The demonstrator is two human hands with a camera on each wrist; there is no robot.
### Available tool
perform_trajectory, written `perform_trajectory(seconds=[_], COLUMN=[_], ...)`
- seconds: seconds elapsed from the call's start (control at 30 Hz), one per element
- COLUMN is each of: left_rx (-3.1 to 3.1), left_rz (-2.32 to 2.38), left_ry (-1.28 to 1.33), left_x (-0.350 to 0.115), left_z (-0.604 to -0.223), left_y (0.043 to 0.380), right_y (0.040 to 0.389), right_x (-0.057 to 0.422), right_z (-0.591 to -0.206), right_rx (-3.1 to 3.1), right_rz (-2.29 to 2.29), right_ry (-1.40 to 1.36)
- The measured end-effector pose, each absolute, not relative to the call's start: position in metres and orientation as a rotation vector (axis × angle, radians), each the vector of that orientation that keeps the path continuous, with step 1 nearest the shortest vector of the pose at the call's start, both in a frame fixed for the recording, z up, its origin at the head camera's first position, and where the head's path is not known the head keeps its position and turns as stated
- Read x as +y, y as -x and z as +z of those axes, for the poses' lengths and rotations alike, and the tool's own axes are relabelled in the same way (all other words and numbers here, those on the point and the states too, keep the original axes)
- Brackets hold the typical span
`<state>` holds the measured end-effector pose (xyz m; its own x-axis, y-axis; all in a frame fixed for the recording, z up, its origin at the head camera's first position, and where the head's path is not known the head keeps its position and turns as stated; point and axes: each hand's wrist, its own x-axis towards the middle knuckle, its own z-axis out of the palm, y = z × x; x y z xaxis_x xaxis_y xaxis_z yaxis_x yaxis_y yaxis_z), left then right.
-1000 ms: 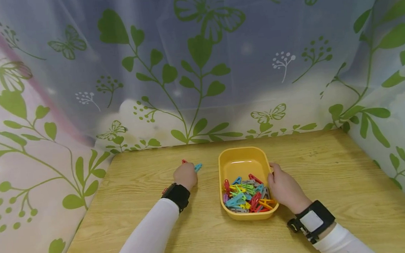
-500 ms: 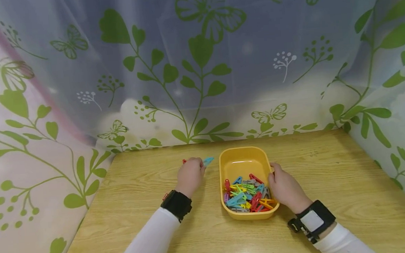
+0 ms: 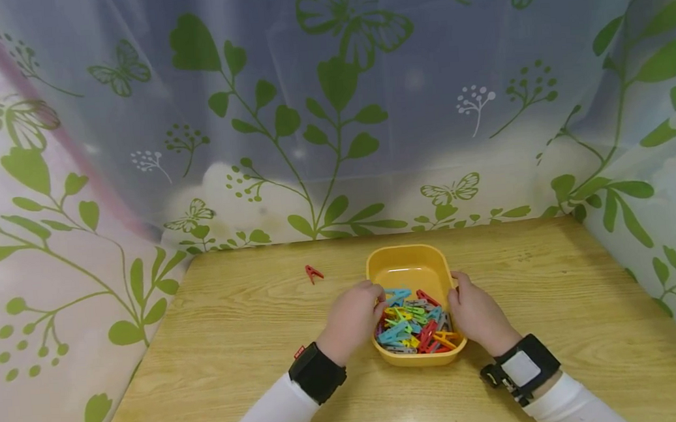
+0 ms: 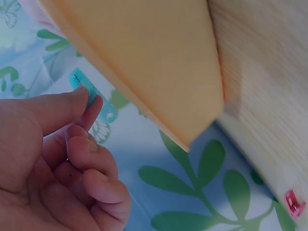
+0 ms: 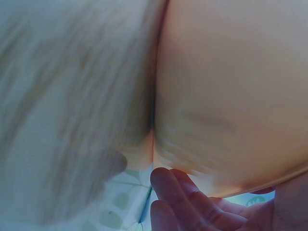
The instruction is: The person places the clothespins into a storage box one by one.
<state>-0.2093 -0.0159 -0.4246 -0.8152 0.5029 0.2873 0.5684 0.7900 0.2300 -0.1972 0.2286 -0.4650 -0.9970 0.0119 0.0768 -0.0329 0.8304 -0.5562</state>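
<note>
My left hand (image 3: 350,320) is at the left rim of a yellow plastic basket (image 3: 414,361), pinching a light blue clothespin (image 4: 107,112) between thumb and forefinger. The other fingers of that hand curl loosely in the left wrist view. My right hand (image 3: 480,313) holds the basket by its right side, thumb at the rim and fingers along the outer wall. Inside, many clothespins (image 3: 407,317) in blue, red, yellow, green, orange and grey lie heaped toward the near end. One red clothespin (image 3: 313,274) lies on the table, left of the basket.
The wooden table (image 3: 230,349) ends at a curtain (image 3: 407,186) printed with green leaves and butterflies, which also hangs along both sides. Black straps with devices (image 3: 318,372) sit on both wrists.
My left hand has lifted the blue clothespin off the table's left part and brought it right to the basket, uncovering the red one. My right hand has stayed on the basket.
</note>
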Motion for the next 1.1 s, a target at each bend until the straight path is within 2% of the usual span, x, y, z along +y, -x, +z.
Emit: perform_trajectory(seconds=[0.33, 1.1], left_rx=[-2.813, -2.781], left_rz=[-0.487, -0.547], left_ry=[0.880, 0.856], left_x=[-0.007, -0.004], left_z=[-0.434, -0.444], left_y=[0.194, 0.188], right_y=[0.197, 0.197], right_x=[0.227, 0.227], right_z=[-0.464, -0.464], right_rx=[-2.924, -2.930], right_rz=[0.887, 0.879], right_ry=[-0.026, -0.034])
